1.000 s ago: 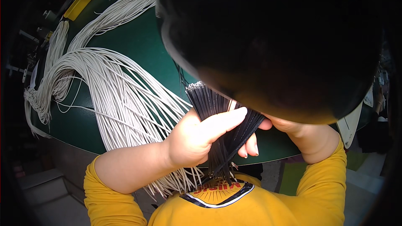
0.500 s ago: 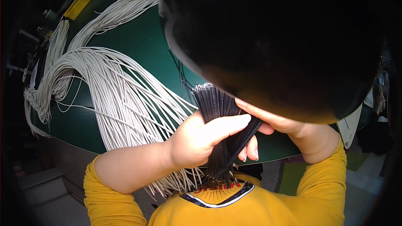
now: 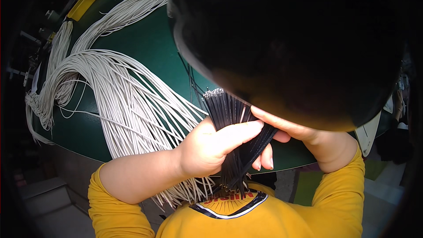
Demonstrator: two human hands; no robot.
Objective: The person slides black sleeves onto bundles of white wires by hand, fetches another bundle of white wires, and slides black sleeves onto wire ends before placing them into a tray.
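Note:
A thick bundle of black wires (image 3: 228, 111) with silvery ends fanned at the top is in front of my chest. My left hand (image 3: 211, 145) is wrapped round it, thumb lying across the front, and fingertips show beyond the bundle's right side. At the bundle's upper right, my right hand (image 3: 286, 128) has its fingers against the black wires; a large dark shape hides part of that hand. The lower ends of the bundle hang down before my yellow shirt. Just left of my left hand, a broad spread of white wires (image 3: 119, 92) drapes over the table edge.
The green table (image 3: 136, 35) has a curved near edge. More white wires (image 3: 132, 11) run toward the back, near a yellow tray (image 3: 84, 3). A few loose black wires (image 3: 190, 77) lie behind the bundle. The large dark rounded shape (image 3: 286, 48) blocks the upper right.
My right hand's fingers have shifted very slightly right along the black wires, and the bundle's top has spread a little. My left hand keeps nearly the same place.

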